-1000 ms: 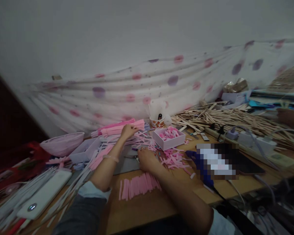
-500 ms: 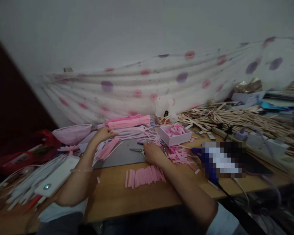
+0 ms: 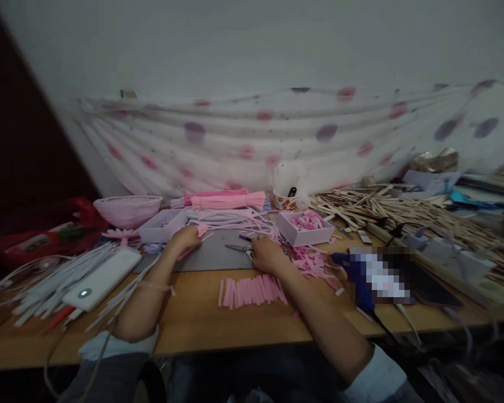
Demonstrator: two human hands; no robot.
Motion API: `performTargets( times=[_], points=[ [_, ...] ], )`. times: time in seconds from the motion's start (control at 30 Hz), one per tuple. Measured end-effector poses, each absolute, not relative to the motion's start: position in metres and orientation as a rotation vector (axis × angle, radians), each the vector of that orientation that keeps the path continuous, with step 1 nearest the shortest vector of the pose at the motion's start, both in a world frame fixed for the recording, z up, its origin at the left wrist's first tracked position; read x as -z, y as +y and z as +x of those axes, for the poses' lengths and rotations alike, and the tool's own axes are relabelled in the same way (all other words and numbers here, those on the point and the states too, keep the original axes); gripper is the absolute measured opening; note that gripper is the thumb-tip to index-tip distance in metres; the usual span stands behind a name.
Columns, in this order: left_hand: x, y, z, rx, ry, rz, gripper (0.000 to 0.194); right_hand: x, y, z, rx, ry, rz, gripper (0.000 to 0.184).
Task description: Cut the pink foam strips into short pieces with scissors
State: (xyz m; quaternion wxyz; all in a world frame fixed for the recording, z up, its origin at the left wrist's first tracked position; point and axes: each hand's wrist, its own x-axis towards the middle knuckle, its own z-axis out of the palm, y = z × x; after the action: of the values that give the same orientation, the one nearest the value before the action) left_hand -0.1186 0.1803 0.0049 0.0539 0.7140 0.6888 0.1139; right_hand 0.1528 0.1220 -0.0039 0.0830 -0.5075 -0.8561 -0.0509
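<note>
My left hand (image 3: 187, 239) is closed around a small bunch of pink pipe cleaners (image 3: 202, 229), whose ends show beyond the fingers and below the palm. Scissors (image 3: 237, 248) are in my right hand (image 3: 269, 256), their blades pointing left over the grey mat (image 3: 216, 257). The fingers hide most of the handles. Nearer me, a row of short cut pink pieces (image 3: 252, 291) lies side by side on the wooden table. More cut pieces (image 3: 313, 262) are heaped just right of my right hand.
A white box (image 3: 304, 238) holds short pink pieces; another white box (image 3: 153, 226) stands behind my left wrist. Long pink bundles (image 3: 229, 200) lie at the back. Left is a white power bank (image 3: 105, 280); right are a blue tool (image 3: 353, 274), a power strip (image 3: 449, 252) and wooden sticks (image 3: 382, 204).
My left hand has come down onto the pink pipe cleaners on the mat and closed around them. My right hand still holds the scissors in about the same place. The camera view has shifted slightly.
</note>
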Motion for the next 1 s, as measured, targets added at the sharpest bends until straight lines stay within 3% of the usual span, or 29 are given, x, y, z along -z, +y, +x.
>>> performTargets(
  times=[0.1,0.2,0.37,0.53,0.87,1.0],
  points=[
    [-0.020,0.171,-0.114,-0.483,1.989,2.156,0.023,0.005,0.125,0.155,0.109,-2.520,-1.518,0.025],
    [-0.040,0.156,-0.097,-0.854,1.512,1.904,0.024,0.000,0.128,0.156,-0.064,-2.335,-1.491,0.024],
    [-0.050,0.134,-0.055,-0.876,0.966,1.559,0.032,-0.005,0.132,0.145,-0.579,-1.836,-1.009,0.037],
    [-0.033,0.128,-0.023,-1.058,0.843,1.494,0.030,0.000,0.135,0.136,-1.023,-1.714,-0.752,0.041],
    [-0.039,0.143,-0.047,-1.602,0.739,0.941,0.035,0.006,0.141,0.138,-1.154,-1.647,-0.762,0.037],
    [-0.035,0.146,-0.060,-1.435,0.763,0.985,0.035,0.004,0.141,0.139,-0.966,-1.561,-0.811,0.038]
  ],
)
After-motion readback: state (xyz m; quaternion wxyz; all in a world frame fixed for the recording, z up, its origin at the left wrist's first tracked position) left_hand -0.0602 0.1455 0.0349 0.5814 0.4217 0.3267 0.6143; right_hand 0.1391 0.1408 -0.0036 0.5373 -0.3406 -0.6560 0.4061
